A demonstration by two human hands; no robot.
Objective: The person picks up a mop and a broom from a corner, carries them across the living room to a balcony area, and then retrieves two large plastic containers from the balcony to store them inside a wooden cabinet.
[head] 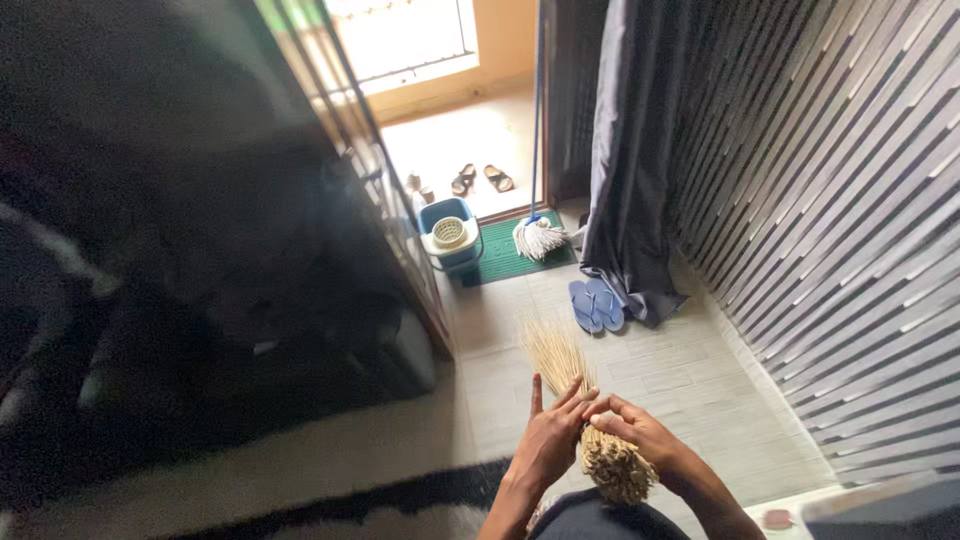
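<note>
I hold a bundle broom of thin pale straw sticks (560,360) upright in front of me, its brush end fanning out toward the tiled floor and its cut stub end (617,468) pointing back at me. My left hand (550,435) wraps the bundle from the left, the index finger sticking straight up. My right hand (635,428) grips the same bundle from the right, fingertips meeting the left hand around the sticks.
A blue mop bucket (450,232) and a white string mop (538,236) stand on a green mat by the doorway. Blue flip-flops (596,303) lie near a hanging grey curtain (630,150). Brown sandals (482,178) sit outside. A dark sofa (200,300) fills the left; a slatted wall (850,250) runs right.
</note>
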